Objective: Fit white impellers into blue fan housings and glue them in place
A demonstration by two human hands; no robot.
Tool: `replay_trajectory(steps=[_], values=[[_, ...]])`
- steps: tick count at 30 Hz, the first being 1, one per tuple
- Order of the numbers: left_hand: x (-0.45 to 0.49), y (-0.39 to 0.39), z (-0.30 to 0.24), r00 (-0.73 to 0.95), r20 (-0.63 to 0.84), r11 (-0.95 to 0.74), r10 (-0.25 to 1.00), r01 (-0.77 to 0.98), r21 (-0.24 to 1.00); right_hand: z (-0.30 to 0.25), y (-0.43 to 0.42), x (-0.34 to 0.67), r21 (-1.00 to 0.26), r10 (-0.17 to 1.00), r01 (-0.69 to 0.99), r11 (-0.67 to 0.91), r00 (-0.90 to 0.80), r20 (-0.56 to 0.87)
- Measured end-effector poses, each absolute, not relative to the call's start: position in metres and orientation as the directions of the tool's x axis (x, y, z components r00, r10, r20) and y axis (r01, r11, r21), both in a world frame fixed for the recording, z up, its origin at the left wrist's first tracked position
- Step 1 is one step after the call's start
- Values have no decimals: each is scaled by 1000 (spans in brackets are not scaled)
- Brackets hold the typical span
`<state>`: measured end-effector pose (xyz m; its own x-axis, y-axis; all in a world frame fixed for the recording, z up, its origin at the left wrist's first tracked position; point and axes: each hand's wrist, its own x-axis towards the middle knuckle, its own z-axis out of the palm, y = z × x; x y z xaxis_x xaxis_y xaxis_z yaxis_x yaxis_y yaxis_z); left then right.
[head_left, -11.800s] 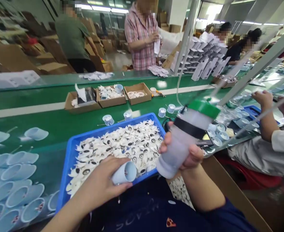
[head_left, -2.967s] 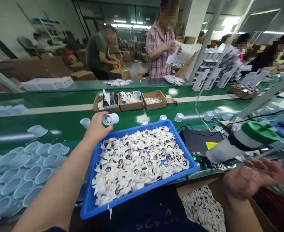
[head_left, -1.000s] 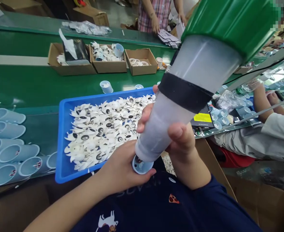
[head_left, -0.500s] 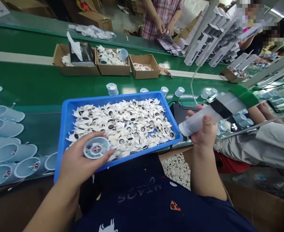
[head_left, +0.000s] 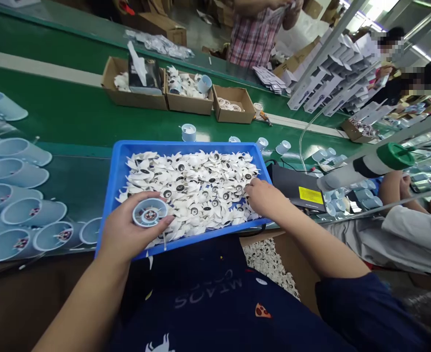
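Held cup: centre fitting in, no rotor seen in it

The light-blue cup (head_left: 149, 213) is above the left edge of the blue tray (head_left: 186, 143), mouth towards the camera. Reddish centre fitting and ribs visible inside; no white rotor, so judged part-assembled. Left hand (head_left: 122, 231) wraps it, thumb and fingers around the wall.

Right hand (head_left: 265, 198): fingers curled down among the white rotors (head_left: 197, 181) at the tray's right end. Fingertips partly hidden; cannot tell whether one is gripped. Tray well stocked.

Left of tray: rows of blue cups (head_left: 34, 213) on their sides, several with reddish fittings and no rotor apparent; judged to be at a similar stage. Beyond the tray, a short cup (head_left: 188, 133) seems to contain something white; too small to confirm.

Right: green-capped cylinder (head_left: 347, 172) tilted, out of both hands, near the black box (head_left: 292, 186).
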<state>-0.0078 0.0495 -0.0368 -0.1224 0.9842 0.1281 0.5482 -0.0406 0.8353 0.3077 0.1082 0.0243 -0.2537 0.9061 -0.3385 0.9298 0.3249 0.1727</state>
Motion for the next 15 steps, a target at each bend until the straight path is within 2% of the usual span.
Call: replay_trajectory(steps=[4,8,13,15], values=[[-9,53,-40,-88,113,-38,990,597,801,32,126,302,183,866,938,294,-180,-466],[-14,57,-48,-67,113,-45,991,635,771,36,132,298,206,861,957,205,-76,-503],[-18,58,-53,-77,95,-27,992,618,786,34,110,299,163,917,976,146,-72,-392],[-18,58,-54,-83,148,-63,986,626,777,32,96,301,132,946,981,145,-98,-311]])
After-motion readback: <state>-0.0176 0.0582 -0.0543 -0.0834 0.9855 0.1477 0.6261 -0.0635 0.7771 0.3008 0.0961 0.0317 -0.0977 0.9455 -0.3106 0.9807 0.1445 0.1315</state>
